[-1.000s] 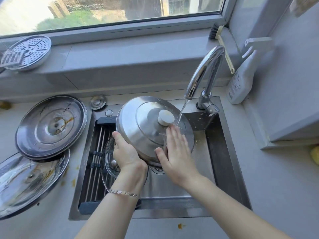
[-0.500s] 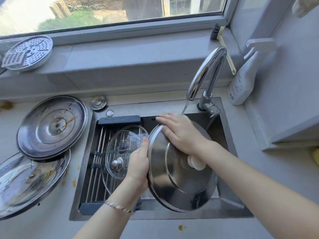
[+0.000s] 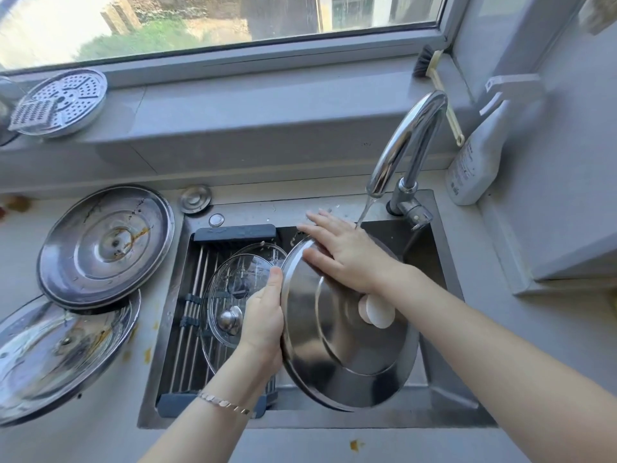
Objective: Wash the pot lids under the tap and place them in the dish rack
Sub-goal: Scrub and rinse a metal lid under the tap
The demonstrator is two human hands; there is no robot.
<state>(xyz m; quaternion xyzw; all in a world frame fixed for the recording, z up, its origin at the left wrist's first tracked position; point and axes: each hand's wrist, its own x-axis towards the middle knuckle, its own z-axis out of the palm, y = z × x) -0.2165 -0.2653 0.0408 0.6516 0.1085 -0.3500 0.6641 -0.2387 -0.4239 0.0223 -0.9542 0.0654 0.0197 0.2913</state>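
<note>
Two hands work one round stainless-steel pot lid (image 3: 334,355) with a white knob (image 3: 377,312), tilted over the steel sink (image 3: 444,406). The left hand (image 3: 263,325) grips its left rim, thumb on top. The right hand (image 3: 347,255) lies flat on the upper edge, fingers straight, holding nothing. Water runs from the curved chrome tap (image 3: 410,135) just beside that hand. A clear glass lid (image 3: 233,285) leans in the dark dish rack (image 3: 190,295) to the left. Two stained steel lids (image 3: 107,245) overlap on the counter.

we see bright daylight from the window (image 3: 207,25), blown out at its left, soft glare on the steel lid (image 3: 337,359), straight edges bowed outward.
</note>
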